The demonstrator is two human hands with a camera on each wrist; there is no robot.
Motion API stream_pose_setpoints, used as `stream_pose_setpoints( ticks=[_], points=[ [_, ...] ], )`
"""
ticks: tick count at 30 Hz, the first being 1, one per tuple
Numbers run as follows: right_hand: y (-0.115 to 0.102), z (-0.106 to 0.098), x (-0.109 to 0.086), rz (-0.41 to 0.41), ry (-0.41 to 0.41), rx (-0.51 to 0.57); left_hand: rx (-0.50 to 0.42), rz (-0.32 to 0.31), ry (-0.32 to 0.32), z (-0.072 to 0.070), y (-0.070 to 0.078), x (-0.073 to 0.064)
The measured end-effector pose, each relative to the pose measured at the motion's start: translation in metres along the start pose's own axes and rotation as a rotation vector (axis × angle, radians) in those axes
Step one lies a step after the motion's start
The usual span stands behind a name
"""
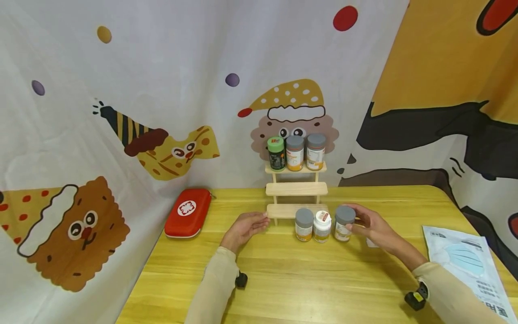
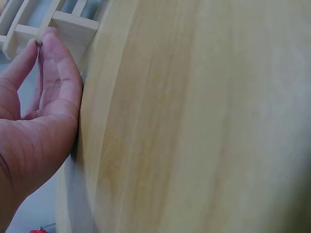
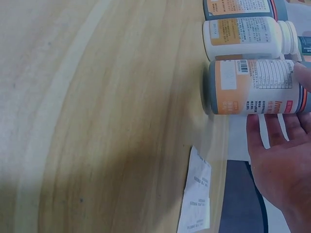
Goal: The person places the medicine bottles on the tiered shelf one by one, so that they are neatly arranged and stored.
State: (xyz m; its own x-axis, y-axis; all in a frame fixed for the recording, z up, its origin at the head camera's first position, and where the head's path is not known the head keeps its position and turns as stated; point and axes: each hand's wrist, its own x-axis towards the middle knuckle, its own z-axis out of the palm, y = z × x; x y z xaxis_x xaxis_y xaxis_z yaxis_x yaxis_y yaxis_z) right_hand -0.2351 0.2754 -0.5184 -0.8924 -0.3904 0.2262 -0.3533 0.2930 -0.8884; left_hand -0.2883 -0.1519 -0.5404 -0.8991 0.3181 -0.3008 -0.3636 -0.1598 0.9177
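A small three-tier wooden display rack [image 1: 297, 210] stands near the back of the table. My left hand [image 1: 246, 227] is at the left end of its lowest step; in the left wrist view the thumb and fingertips pinch the rack's edge [image 2: 75, 22]. My right hand [image 1: 374, 227] grips a grey-capped supplement bottle [image 3: 257, 87], thumb on one side and fingers on the other. The bottle is upright; whether its base touches the table is unclear. Left of it stand a white-capped bottle [image 1: 322, 227] and another grey-capped bottle [image 1: 304, 225], in front of the rack.
On the rack's top step are a green-capped bottle [image 1: 277, 154] and two grey-capped bottles [image 1: 295, 154]. A red zip case [image 1: 188, 213] lies at the back left. At the right is a face mask packet [image 1: 465, 265]. A printed paper slip [image 3: 197, 191] lies near my right hand.
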Motion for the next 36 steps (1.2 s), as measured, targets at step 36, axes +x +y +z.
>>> stream_pose_setpoints(
  ticks=[36],
  points=[
    [-0.071, -0.022, 0.051, -0.065, 0.12, -0.274, 0.013, 0.001, -0.012, -0.003, -0.004, 0.005]
  ],
)
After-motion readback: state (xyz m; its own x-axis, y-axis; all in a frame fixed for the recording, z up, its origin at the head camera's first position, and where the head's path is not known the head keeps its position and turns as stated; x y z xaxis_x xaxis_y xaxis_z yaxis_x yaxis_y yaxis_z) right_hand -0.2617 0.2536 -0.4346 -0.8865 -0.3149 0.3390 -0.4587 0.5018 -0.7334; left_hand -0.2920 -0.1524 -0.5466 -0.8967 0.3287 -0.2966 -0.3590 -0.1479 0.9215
